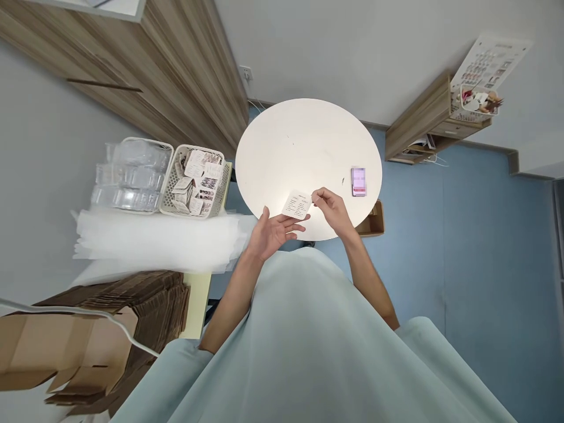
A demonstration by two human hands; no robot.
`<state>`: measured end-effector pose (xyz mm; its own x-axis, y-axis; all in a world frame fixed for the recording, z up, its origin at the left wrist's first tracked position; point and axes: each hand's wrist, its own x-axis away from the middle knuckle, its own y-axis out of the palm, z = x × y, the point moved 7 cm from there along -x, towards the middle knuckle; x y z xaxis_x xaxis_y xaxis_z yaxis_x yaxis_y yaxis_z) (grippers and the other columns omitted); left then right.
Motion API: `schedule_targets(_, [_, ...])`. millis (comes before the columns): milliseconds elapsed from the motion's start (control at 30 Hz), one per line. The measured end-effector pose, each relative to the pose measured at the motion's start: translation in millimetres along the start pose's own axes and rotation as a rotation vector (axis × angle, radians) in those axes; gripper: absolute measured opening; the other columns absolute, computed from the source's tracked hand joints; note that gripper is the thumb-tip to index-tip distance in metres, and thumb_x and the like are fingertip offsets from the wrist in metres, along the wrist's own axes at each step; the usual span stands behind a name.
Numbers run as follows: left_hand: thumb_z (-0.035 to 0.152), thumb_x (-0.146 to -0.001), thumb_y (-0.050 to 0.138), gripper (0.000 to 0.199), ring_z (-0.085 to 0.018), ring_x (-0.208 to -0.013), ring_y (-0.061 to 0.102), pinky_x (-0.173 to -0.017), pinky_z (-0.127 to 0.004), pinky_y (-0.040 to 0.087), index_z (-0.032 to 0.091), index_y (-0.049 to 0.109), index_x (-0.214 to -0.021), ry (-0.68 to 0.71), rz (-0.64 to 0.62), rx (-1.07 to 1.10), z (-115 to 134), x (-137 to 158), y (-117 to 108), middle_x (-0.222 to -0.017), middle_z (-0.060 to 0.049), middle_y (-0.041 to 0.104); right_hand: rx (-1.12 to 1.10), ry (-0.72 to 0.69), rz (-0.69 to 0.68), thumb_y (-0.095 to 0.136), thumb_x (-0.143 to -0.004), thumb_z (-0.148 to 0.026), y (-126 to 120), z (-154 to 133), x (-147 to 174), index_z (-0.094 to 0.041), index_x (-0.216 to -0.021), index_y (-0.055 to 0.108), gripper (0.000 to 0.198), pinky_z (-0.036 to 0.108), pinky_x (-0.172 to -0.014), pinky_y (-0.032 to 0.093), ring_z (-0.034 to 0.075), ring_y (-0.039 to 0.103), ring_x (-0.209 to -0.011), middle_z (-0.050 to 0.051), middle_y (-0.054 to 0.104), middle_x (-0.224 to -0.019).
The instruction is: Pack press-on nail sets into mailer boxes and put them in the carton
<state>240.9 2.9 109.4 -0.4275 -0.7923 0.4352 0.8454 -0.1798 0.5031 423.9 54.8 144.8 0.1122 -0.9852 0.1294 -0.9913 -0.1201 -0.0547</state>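
A small white printed card [296, 204] with rounded corners is held over the near edge of the round white table [304, 135]. My right hand [331, 208] pinches the card's right edge between thumb and fingertips. Palm up, my left hand [272, 234] has its fingers spread just below the card, the index finger close along its lower edge. Whether that finger touches the card I cannot tell. The lines of print on the card are too small to read.
A phone [359, 181] lies at the table's right. On my left are a white basket [164, 202] of printed cards, clear plastic boxes [132, 175], a stack of white translucent sheets [163, 239] and folded cardboard boxes [154, 317]. A wooden cabinet [418, 117] stands at the back right.
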Motion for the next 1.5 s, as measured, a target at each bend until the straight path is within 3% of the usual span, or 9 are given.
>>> schedule_targets(300, [0.092,-0.088,0.072,0.081,-0.028,-0.103,0.077,-0.083,-0.041,0.064,0.024,0.081,-0.130,-0.043,-0.005,0.074,-11.4,-11.2,-6.7,-0.142,-0.018,0.081,0.028,-0.020,-0.011,0.073,-0.102,-0.066,7.0,-9.0,-9.9,-0.025,-0.092,0.071,0.042,0.035,-0.096,0.058,0.020,0.067,-0.100,0.001,0.073,-0.100])
schedule_targets(433, [0.090,-0.080,0.081,0.084,-0.029,-0.110,0.076,-0.088,-0.042,0.063,0.025,0.078,-0.133,-0.027,-0.021,0.052,-7.6,-7.5,-12.3,-0.147,-0.018,0.077,0.043,-0.038,-0.001,0.073,-0.103,-0.066,18.2,-9.1,-15.7,-0.025,-0.093,0.073,0.042,0.036,-0.096,0.059,0.020,0.068,-0.100,0.002,0.075,-0.102])
schedule_targets(600, [0.086,-0.082,0.082,0.082,-0.031,-0.119,0.073,-0.093,-0.044,0.062,0.025,0.076,-0.136,0.013,0.015,0.019,4.7,-4.5,-23.4,-0.146,-0.018,0.076,0.110,-0.047,0.054,0.074,-0.103,-0.067,32.3,-13.6,-21.1,-0.026,-0.102,0.076,0.041,0.035,-0.095,0.060,0.020,0.071,-0.104,0.002,0.077,-0.106])
schedule_targets(800, [0.069,-0.084,0.092,0.079,-0.028,-0.128,0.071,-0.102,-0.039,0.060,0.032,0.070,-0.151,0.220,0.253,-0.163,25.3,-1.1,-44.6,-0.153,-0.012,0.072,0.163,-0.067,0.179,0.076,-0.102,-0.068,53.2,-36.5,-9.5,-0.027,-0.099,0.077,0.041,0.033,-0.086,0.059,0.019,0.072,-0.101,0.003,0.079,-0.107])
schedule_targets(933, [0.067,-0.075,0.102,0.094,-0.024,-0.117,0.072,-0.094,-0.037,0.062,0.034,0.066,-0.155,0.419,0.442,-0.316,34.7,3.9,-55.4,-0.152,-0.013,0.069,0.169,-0.009,0.218,0.080,-0.098,-0.069,67.4,-38.9,-4.5,-0.026,-0.092,0.078,0.043,0.033,-0.080,0.058,0.019,0.072,-0.094,0.003,0.079,-0.103])
schedule_targets(1100, [0.067,-0.075,0.103,0.092,-0.021,-0.110,0.071,-0.088,-0.034,0.062,0.035,0.067,-0.153,0.547,0.597,-0.429,39.4,16.4,-55.9,-0.155,-0.013,0.063,0.155,0.058,0.301,0.081,-0.097,-0.069,71.9,-28.7,-7.0,-0.026,-0.088,0.076,0.044,0.034,-0.079,0.058,0.019,0.071,-0.093,0.003,0.080,-0.100])
schedule_targets(1200, [0.066,-0.074,0.104,0.090,-0.020,-0.106,0.072,-0.086,-0.033,0.062,0.033,0.069,-0.151,0.553,0.601,-0.369,41.2,20.0,-55.6,-0.147,-0.012,0.067,0.136,0.057,0.316,0.081,-0.095,-0.072,66.6,-26.0,-10.7,-0.025,-0.086,0.075,0.048,0.034,-0.079,0.058,0.019,0.071,-0.092,0.003,0.079,-0.097])
schedule_targets(1367, [0.068,-0.086,0.095,0.065,-0.017,-0.092,0.074,-0.083,-0.030,0.061,0.026,0.078,-0.133,0.476,0.603,-0.185,46.2,20.9,-65.0,-0.117,-0.008,0.077,0.070,0.052,0.202,0.086,-0.089,-0.076,51.5,-26.3,-17.4,-0.025,-0.086,0.076,0.053,0.034,-0.080,0.059,0.019,0.071,-0.090,0.002,0.077,-0.091])
schedule_targets(1500, [0.058,-0.083,0.101,0.054,-0.012,-0.077,0.068,-0.075,-0.026,0.059,0.025,0.081,-0.121,0.401,0.511,-0.078,48.1,19.5,-64.3,-0.098,-0.002,0.075,0.022,0.064,0.145,0.088,-0.088,-0.078,43.0,-25.8,-18.0,-0.025,-0.088,0.077,0.054,0.034,-0.077,0.059,0.019,0.070,-0.088,0.002,0.075,-0.089])
